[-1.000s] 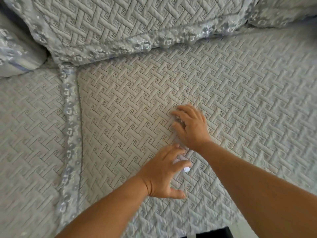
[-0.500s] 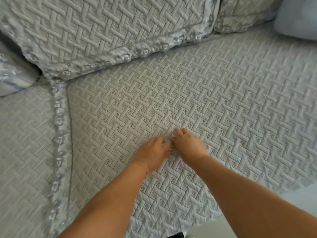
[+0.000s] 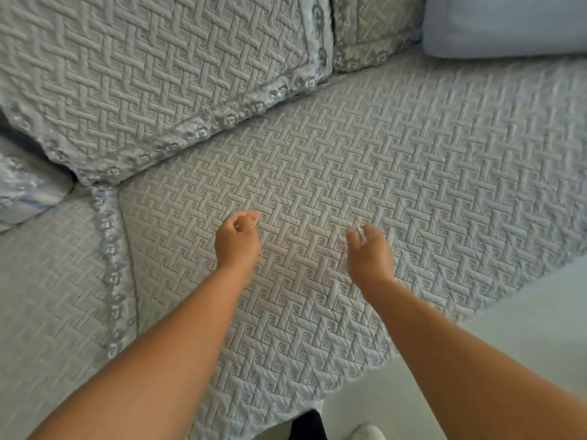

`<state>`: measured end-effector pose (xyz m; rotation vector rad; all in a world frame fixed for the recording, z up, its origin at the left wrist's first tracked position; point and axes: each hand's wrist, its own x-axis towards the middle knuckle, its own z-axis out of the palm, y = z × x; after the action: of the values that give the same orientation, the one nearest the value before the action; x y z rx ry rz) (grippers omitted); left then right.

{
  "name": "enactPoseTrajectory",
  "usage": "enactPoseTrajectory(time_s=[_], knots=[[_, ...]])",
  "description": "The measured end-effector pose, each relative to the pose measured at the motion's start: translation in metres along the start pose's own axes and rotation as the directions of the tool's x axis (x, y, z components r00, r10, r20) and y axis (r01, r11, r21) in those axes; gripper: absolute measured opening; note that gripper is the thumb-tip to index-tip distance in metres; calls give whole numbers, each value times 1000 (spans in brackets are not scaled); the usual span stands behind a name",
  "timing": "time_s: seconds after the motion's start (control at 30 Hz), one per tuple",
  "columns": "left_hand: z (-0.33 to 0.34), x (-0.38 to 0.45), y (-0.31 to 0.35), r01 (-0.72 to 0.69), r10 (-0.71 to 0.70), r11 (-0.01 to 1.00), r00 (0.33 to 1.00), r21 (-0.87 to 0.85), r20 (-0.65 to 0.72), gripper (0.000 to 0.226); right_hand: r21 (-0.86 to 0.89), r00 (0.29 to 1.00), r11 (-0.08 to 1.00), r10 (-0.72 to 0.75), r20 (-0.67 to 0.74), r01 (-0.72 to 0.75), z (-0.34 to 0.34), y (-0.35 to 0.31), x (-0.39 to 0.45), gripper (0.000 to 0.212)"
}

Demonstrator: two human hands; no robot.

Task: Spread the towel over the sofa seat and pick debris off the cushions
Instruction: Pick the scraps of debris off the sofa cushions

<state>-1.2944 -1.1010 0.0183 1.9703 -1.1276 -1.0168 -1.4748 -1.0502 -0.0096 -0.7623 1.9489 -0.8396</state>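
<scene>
A grey quilted towel (image 3: 397, 166) with a woven pattern lies flat over the sofa seat, and its scalloped front edge (image 3: 359, 366) hangs over the front. My left hand (image 3: 238, 242) hovers over the middle of the towel with its fingers curled and thumb against the fingertips; I make out nothing between them. My right hand (image 3: 370, 255) hovers a hand's width to the right. It grips small white bits of debris (image 3: 360, 232), which poke out by the fingers and under the palm.
Two quilted back cushions (image 3: 143, 74) (image 3: 374, 30) stand behind the seat. A pale blue pillow (image 3: 508, 23) lies at the top right. A second covered seat (image 3: 47, 296) adjoins on the left. Pale floor (image 3: 524, 328) and a white shoe (image 3: 368, 432) show at the bottom right.
My hands met over the towel half a second ago and have since moved apart and lifted. The white bit seen under the left hand now shows in the right hand.
</scene>
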Motion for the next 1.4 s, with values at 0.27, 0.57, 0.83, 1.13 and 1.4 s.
enactPoseTrajectory(time_s=[0.27,0.57,0.83,1.13,1.4], knots=[[24,-23,35,-216,190,966,965,143,179,26,125,999,992,34,-35,-30,-1,-22,-11,40],[65,-99,106,-477,409,879,770,15,489,24,253,868,967,106,-485,23,-93,-40,-73,19],[119,-271,150,-629,561,734,351,-254,750,20,353,493,933,275,-825,69,-221,5,-187,24],[127,-488,105,-640,534,622,-76,-452,842,19,457,87,884,450,-889,100,-300,106,-355,22],[83,-649,-29,-663,256,562,-429,-495,866,20,600,-221,800,579,-784,-32,-284,241,-510,15]])
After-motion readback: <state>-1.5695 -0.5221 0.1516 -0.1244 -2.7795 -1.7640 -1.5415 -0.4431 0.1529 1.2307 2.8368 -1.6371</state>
